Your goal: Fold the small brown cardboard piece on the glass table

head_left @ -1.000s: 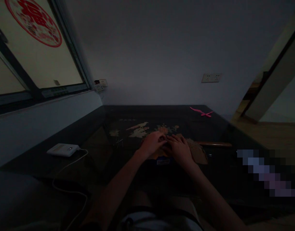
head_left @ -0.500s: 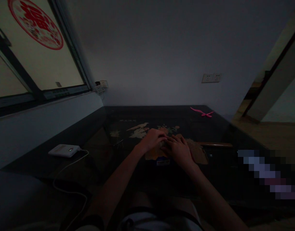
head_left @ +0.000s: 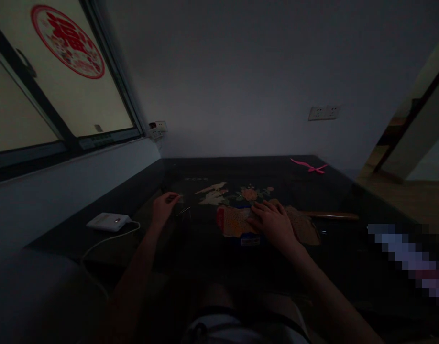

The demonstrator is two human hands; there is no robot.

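In the dim head view, a small tan, speckled piece with a red left end and blue edges (head_left: 235, 222) lies on the dark table. My right hand (head_left: 273, 220) rests over its right side, fingers stretched out and lying flat. Under and beyond that hand is a ragged brown piece, like torn cardboard (head_left: 305, 229). My left hand (head_left: 164, 208) is away to the left, above the table, with its fingertips pinched together. Whatever those fingertips hold, if anything, is too small to make out. Thin metal pins or tools (head_left: 183, 211) lie just right of my left hand.
A brown wooden stick or handle (head_left: 330, 216) lies right of the cardboard. A white power bank (head_left: 108, 221) with a cable sits at left. A pink ribbon (head_left: 311, 167) lies at the far right, near the wall. A blurred patch (head_left: 402, 253) covers something at right.
My left hand has left the speckled piece and moved left, baring its red end. My right hand stays on the piece. The view has shifted slightly.
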